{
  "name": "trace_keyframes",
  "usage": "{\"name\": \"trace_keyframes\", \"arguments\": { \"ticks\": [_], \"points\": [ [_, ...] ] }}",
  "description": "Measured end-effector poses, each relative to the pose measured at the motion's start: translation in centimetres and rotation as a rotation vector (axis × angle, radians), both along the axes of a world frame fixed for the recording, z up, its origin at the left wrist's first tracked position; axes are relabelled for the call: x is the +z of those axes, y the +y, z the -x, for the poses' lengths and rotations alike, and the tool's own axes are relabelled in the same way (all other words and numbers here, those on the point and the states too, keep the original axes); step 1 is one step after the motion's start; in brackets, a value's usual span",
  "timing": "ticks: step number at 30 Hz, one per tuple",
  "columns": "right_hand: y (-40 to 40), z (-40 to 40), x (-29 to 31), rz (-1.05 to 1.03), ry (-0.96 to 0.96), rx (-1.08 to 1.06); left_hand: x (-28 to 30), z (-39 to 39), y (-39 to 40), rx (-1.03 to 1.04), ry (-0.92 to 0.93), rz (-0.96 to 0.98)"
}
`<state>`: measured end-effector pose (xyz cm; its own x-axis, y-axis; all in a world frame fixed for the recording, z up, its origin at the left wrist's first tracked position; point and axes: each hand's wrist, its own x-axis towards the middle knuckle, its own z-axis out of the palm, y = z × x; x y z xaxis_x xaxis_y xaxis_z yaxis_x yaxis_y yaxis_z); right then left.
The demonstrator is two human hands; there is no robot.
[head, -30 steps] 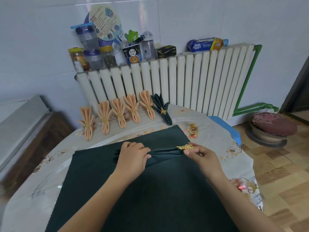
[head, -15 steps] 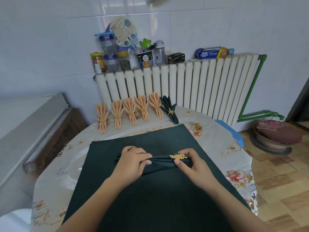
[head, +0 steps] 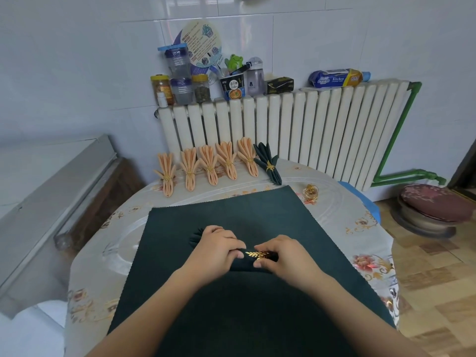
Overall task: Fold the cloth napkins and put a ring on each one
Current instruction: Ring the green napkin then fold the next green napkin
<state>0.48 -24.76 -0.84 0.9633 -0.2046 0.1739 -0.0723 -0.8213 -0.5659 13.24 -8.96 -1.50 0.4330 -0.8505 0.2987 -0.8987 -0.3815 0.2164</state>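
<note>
While left hand [head: 215, 249] grips pleated napkin [head: 244, 265], right hand [head: 282, 256] pinches leafy gold ring [head: 258, 254].

The hands [head: 247, 253] hide most of the folded napkin [head: 242, 265] — labels unreadable.

Jars [head: 180, 85], a frog toy [head: 234, 60] and wipes [head: 336, 78] sit atop the white radiator [head: 309, 140].

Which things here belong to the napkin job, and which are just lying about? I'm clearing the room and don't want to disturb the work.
Part of the job:
- rolled green napkin held by left hand and right hand
- gold ring going on it
- flat green cloth
- spare ring
- finished green napkin
- five finished peach napkins

Lying about:
- jars on the radiator
- frog toy
- kitchen wipes
- stool
</note>
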Motion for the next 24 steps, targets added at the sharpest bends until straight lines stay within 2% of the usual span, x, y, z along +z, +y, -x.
{"name": "trace_keyframes", "arguments": {
  "ticks": [7, 12, 15, 18, 21, 23, 24],
  "points": [
    [1.4, 0.0, -0.5, 0.003, -0.039, -0.075, -0.4, 0.1, 0.4, 0.047, 0.118, -0.037],
    [1.7, 0.2, -0.9, 0.029, -0.008, -0.053, -0.3, 0.0, 0.5, -0.027, 0.164, -0.059],
    [2.5, 0.5, -1.6, 0.128, 0.044, -0.042, -0.8, 0.4, 0.8, -0.094, 0.080, -0.094],
    [3.5, 0.8, -2.4, 0.137, 0.105, -0.079, -2.0, 0.3, 1.1, -0.123, -0.104, -0.030],
    [3.8, 0.9, -2.9, -0.023, 0.104, -0.147, -2.9, 1.3, 1.6, 0.153, -0.104, 0.143],
    [3.5, 0.7, -2.8, -0.163, 0.094, -0.205, -2.9, 2.6, 2.2, 0.404, 0.114, 0.249],
    [3.3, 0.5, -2.8, -0.224, 0.099, -0.225, -2.8, 3.2, 2.4, 0.497, 0.309, 0.268]
  ]
}}
